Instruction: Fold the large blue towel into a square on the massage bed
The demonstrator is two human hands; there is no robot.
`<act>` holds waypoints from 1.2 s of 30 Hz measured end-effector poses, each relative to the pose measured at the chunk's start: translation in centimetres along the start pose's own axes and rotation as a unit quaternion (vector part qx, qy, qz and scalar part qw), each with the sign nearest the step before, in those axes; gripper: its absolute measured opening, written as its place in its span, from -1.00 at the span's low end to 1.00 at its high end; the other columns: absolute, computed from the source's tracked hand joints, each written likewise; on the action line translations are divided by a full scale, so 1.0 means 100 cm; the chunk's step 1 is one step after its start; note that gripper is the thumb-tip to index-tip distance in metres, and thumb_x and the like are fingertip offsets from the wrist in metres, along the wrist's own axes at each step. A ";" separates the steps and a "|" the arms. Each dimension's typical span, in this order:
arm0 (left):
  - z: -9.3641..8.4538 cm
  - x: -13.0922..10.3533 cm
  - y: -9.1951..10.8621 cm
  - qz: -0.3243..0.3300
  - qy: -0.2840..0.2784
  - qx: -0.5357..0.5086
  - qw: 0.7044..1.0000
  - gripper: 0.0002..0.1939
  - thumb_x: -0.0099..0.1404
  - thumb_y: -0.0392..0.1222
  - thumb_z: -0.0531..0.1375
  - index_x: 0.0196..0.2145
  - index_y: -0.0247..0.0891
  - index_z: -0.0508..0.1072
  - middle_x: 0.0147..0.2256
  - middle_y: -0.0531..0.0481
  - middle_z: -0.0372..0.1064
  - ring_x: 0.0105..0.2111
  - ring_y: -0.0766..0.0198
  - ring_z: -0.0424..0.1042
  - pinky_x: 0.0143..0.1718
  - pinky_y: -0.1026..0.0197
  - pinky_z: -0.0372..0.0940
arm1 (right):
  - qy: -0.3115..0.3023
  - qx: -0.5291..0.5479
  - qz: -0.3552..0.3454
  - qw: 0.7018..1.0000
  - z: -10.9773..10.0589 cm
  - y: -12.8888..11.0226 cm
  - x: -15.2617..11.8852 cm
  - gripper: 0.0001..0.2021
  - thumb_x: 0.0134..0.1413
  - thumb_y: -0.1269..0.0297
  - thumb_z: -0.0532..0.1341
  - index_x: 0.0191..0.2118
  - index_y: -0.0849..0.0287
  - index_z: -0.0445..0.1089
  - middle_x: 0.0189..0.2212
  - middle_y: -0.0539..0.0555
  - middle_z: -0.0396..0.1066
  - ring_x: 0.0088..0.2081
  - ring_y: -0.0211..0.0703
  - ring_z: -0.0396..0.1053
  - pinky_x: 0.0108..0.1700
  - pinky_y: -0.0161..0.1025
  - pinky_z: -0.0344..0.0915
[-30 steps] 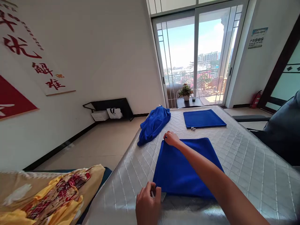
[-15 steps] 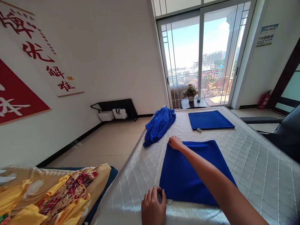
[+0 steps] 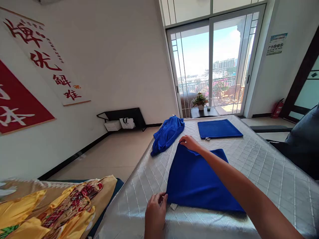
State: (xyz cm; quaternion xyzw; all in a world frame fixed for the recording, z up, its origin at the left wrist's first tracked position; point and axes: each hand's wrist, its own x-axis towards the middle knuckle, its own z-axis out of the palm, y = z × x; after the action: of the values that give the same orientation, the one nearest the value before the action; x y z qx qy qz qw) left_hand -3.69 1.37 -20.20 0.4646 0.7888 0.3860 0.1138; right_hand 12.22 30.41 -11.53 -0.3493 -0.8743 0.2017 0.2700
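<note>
A flat, roughly square blue cloth [image 3: 196,186] lies before me, a white tag [image 3: 173,206] at its near edge. My right hand [image 3: 190,143] reaches across it with the fingers closed on its far left corner, which is raised a little off the mattress. At the near left corner, my left hand [image 3: 156,209] has its thumb and fingers pinched on the edge. Beyond, a crumpled blue cloth [image 3: 168,134] lies at the left and a neatly flat blue cloth [image 3: 219,128] at the right.
All the blue cloths rest on a silver quilted mattress [image 3: 269,179]. Yellow and red patterned clothes [image 3: 72,205] lie at the lower left. A potted plant [image 3: 200,100] stands on a small table [image 3: 204,113] before the sliding glass door. A dark cushion [image 3: 304,132] is at the right.
My right hand has lifted the cloth's far left corner upward, pulling creases across the cloth. The left hand has shifted slightly left and up and now grips the near corner. The view has tilted a little.
</note>
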 end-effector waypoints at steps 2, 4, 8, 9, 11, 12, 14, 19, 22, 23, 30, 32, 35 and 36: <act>-0.010 0.006 0.008 0.005 0.022 -0.034 0.999 -0.47 0.13 0.36 0.10 -0.36 -0.13 0.57 -0.28 -0.12 0.62 -0.23 -0.08 0.59 -0.14 -0.03 0.46 | 0.029 0.012 -0.018 0.999 -0.032 0.001 -0.011 -0.80 0.22 0.39 0.25 -0.09 0.15 0.58 -0.15 0.10 0.58 -0.09 -0.10 0.46 0.04 -0.21 0.30; -0.026 0.015 0.021 0.013 0.034 -0.054 0.998 -0.43 0.12 0.43 0.12 -0.33 -0.12 0.55 -0.30 -0.09 0.63 -0.24 -0.07 0.60 -0.14 -0.02 0.46 | 0.066 0.038 -0.045 0.996 -0.066 0.002 -0.024 -0.82 0.21 0.35 0.27 -0.11 0.15 0.58 -0.16 0.09 0.59 -0.12 -0.10 0.48 0.02 -0.19 0.33; -0.072 0.037 0.069 0.087 0.101 -0.021 0.991 -0.44 0.17 0.44 0.12 -0.25 -0.09 0.55 -0.30 -0.04 0.64 -0.21 -0.04 0.60 -0.11 0.03 0.42 | 0.140 0.140 -0.064 0.978 -0.131 -0.005 -0.057 -0.84 0.15 0.26 0.30 -0.17 0.11 0.60 -0.22 0.04 0.61 -0.16 -0.11 0.52 0.00 -0.15 0.39; -0.085 0.040 0.084 0.114 0.129 -0.003 0.985 -0.44 0.20 0.43 0.11 -0.23 -0.09 0.55 -0.29 -0.03 0.64 -0.20 -0.02 0.59 -0.10 0.05 0.41 | 0.163 0.162 -0.061 0.971 -0.145 -0.009 -0.066 -0.83 0.14 0.22 0.31 -0.17 0.09 0.60 -0.23 0.02 0.61 -0.17 -0.11 0.53 0.00 -0.14 0.39; -0.107 0.043 0.115 0.161 0.187 0.029 0.969 -0.47 0.25 0.39 0.10 -0.19 -0.07 0.56 -0.26 0.01 0.63 -0.20 0.03 0.58 -0.09 0.09 0.39 | 0.215 0.189 -0.057 0.956 -0.170 -0.019 -0.087 -0.79 0.11 0.13 0.34 -0.17 0.06 0.61 -0.24 0.01 0.61 -0.18 -0.12 0.53 0.00 -0.13 0.41; -0.117 0.043 0.130 0.180 0.218 0.040 0.958 -0.49 0.28 0.37 0.09 -0.18 -0.06 0.56 -0.25 0.03 0.62 -0.20 0.06 0.57 -0.08 0.11 0.38 | 0.242 0.195 -0.054 0.949 -0.181 -0.025 -0.098 -0.76 0.09 0.09 0.36 -0.16 0.05 0.61 -0.25 0.01 0.61 -0.20 -0.12 0.53 -0.02 -0.13 0.42; -0.131 0.037 0.157 0.211 0.274 0.049 0.937 -0.51 0.32 0.33 0.09 -0.14 -0.06 0.57 -0.21 0.07 0.61 -0.21 0.12 0.56 -0.06 0.13 0.37 | 0.288 0.199 -0.041 0.936 -0.198 -0.036 -0.119 -0.72 0.06 0.03 0.38 -0.15 0.04 0.62 -0.29 0.01 0.60 -0.26 -0.14 0.52 -0.12 -0.15 0.44; -0.147 0.022 0.202 0.256 0.328 0.044 0.908 -0.54 0.39 0.27 0.10 -0.06 -0.09 0.57 -0.16 0.10 0.59 -0.20 0.20 0.53 -0.01 0.11 0.35 | 0.382 0.240 -0.020 0.892 -0.219 -0.057 -0.161 -0.67 -0.01 0.00 0.44 -0.19 0.10 0.63 -0.55 -0.04 0.50 -0.48 -0.19 0.46 -0.39 -0.22 0.44; -0.148 0.022 0.215 0.298 0.338 0.042 0.892 -0.57 0.40 0.25 0.11 -0.08 -0.07 0.57 -0.19 0.15 0.58 -0.18 0.19 0.54 -0.04 0.10 0.36 | 0.430 0.281 -0.009 0.858 -0.223 -0.065 -0.177 -0.64 0.00 0.00 0.44 -0.16 0.12 0.62 -0.65 -0.08 0.43 -0.59 -0.19 0.43 -0.50 -0.22 0.43; -0.148 0.024 0.218 0.313 0.335 0.034 0.888 -0.60 0.40 0.23 0.13 -0.08 -0.05 0.57 -0.20 0.15 0.58 -0.18 0.18 0.54 -0.06 0.10 0.37 | 0.439 0.292 -0.007 0.850 -0.224 -0.068 -0.181 -0.63 -0.01 -0.01 0.45 -0.15 0.13 0.62 -0.64 -0.07 0.45 -0.58 -0.17 0.45 -0.51 -0.21 0.46; -0.139 0.012 0.238 0.303 0.211 -0.172 0.913 -0.79 0.22 0.03 0.37 -0.22 -0.07 0.61 -0.33 0.10 0.58 -0.31 0.22 0.54 -0.17 0.15 0.43 | 0.480 0.314 -0.017 0.819 -0.231 -0.072 -0.214 -0.66 -0.02 0.05 0.48 -0.16 0.12 0.58 -0.34 0.00 0.59 -0.30 -0.07 0.61 -0.16 -0.09 0.61; -0.136 -0.002 0.243 0.292 0.148 -0.252 0.911 -0.80 0.17 -0.01 0.42 -0.27 -0.09 0.61 -0.34 0.10 0.58 -0.34 0.26 0.53 -0.26 0.22 0.45 | 0.505 0.301 -0.009 0.809 -0.233 -0.070 -0.227 -0.68 -0.01 0.07 0.48 -0.16 0.10 0.58 -0.32 -0.01 0.59 -0.27 -0.07 0.61 -0.12 -0.08 0.60; -0.127 -0.026 0.250 0.303 0.065 -0.314 0.897 -0.84 0.15 -0.07 0.45 -0.32 -0.09 0.61 -0.35 0.11 0.56 -0.35 0.30 0.51 -0.30 0.30 0.44 | 0.561 0.268 -0.002 0.783 -0.235 -0.065 -0.245 -0.70 0.01 0.10 0.48 -0.15 0.08 0.57 -0.29 -0.01 0.59 -0.22 -0.07 0.60 -0.05 -0.06 0.58; -0.123 -0.034 0.254 0.317 0.040 -0.323 0.891 -0.86 0.16 -0.09 0.45 -0.33 -0.09 0.61 -0.36 0.10 0.55 -0.36 0.32 0.50 -0.31 0.32 0.43 | 0.584 0.257 -0.004 0.770 -0.236 -0.062 -0.249 -0.71 0.02 0.11 0.47 -0.15 0.08 0.56 -0.27 -0.02 0.59 -0.21 -0.08 0.60 -0.02 -0.05 0.56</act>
State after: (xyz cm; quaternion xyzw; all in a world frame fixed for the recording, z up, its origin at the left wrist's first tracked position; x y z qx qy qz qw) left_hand 7.89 -0.75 5.63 0.6114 0.4354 0.6535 0.0978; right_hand 38.78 12.17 1.78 -0.3142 -0.4654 0.1745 0.8089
